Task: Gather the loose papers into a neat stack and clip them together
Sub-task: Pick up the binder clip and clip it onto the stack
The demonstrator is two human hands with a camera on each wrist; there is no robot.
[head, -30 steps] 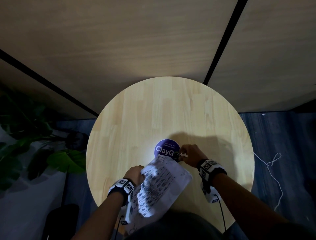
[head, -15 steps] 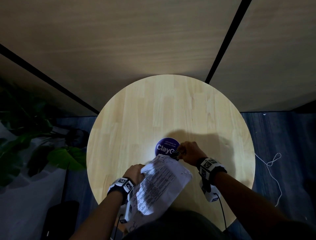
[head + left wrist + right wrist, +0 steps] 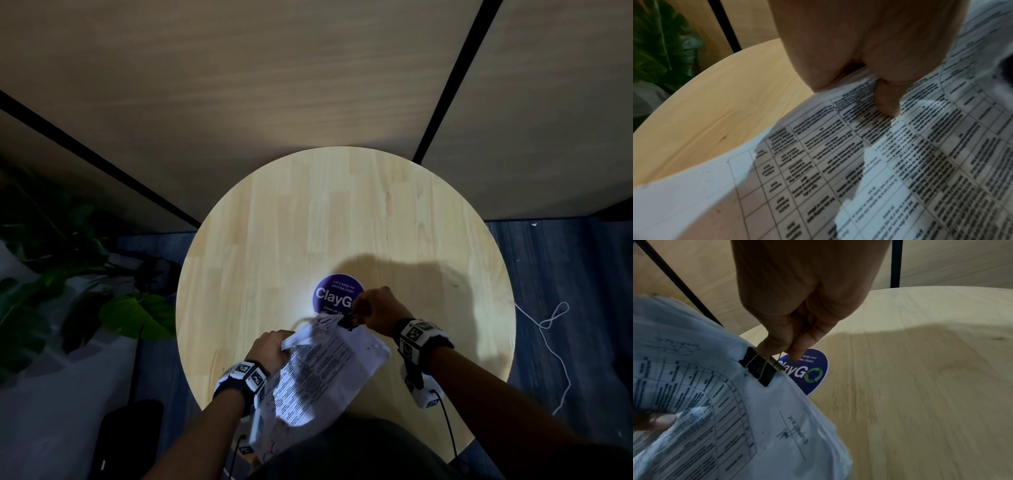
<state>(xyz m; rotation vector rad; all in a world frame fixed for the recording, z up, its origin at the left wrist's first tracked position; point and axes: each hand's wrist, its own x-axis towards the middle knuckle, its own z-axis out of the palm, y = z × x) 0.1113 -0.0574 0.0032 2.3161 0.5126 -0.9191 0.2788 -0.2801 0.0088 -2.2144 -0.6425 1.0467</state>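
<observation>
In the head view the right hand [image 3: 378, 310] and the papers [image 3: 322, 373] cover the right and lower parts of the round purple sticker [image 3: 334, 294], so its word breaks off, and the papers' near end runs off the worktop [image 3: 274, 240] edge into dark shadow. The left wrist view shows the printed table text too blurred to read, with that hand's fingers under the sheets out of sight. How many sheets the black binder clip [image 3: 759, 368] bites cannot be told.

I see a round pale wooden surface [image 3: 308, 219] under a bright pool of light, tan wall panels [image 3: 274, 85] split by black seams, dark plank floor [image 3: 565, 267], leafy plant [image 3: 68, 274] left.
</observation>
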